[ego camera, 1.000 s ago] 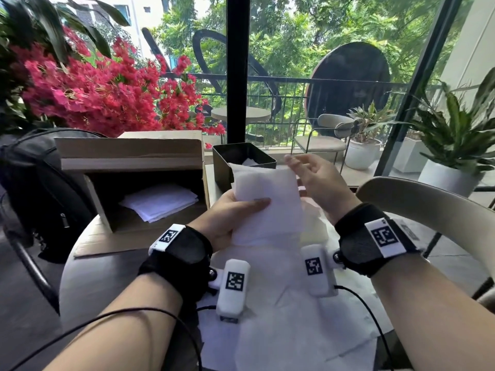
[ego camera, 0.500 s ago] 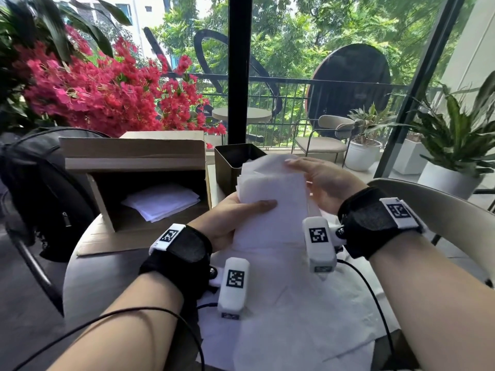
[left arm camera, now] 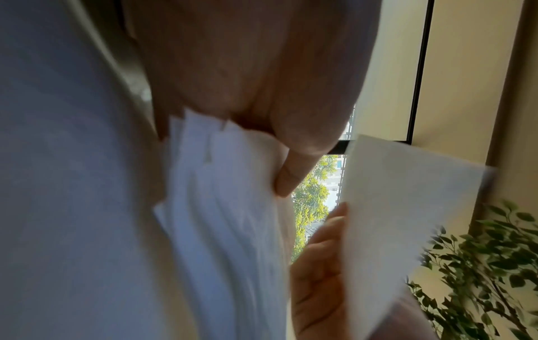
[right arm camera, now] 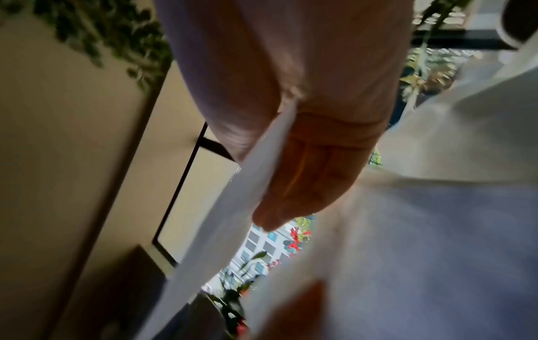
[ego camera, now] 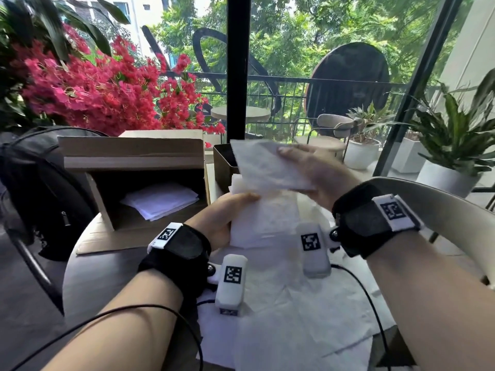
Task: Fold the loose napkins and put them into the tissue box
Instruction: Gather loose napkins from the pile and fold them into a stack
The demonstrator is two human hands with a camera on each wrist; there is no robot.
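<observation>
My left hand (ego camera: 241, 207) pinches a stack of folded white napkins (ego camera: 263, 223) above the table, thumb on top; the left wrist view shows the stack's layered edges (left arm camera: 227, 207) under the thumb. My right hand (ego camera: 297, 159) grips one folded napkin (ego camera: 267, 167) between thumb and fingers. It is tilted and lifted clear of the stack, over the right side of the dark square tissue box (ego camera: 221, 164). In the right wrist view this napkin (right arm camera: 232, 218) shows edge-on against the fingers (right arm camera: 305, 179). Loose unfolded napkins (ego camera: 294, 317) lie spread on the table below my wrists.
An open cardboard box (ego camera: 134, 162) on its side holds more white napkins (ego camera: 160, 200), left of the tissue box. A black backpack (ego camera: 40, 188) sits at the far left, a chair back (ego camera: 442, 199) at the right. The round table's edge (ego camera: 77, 263) curves at the left.
My right hand has taken the top napkin from the upright stack, lifted it and swung it up and left over the tissue box. The left hand has stayed in place, still holding the stack.
</observation>
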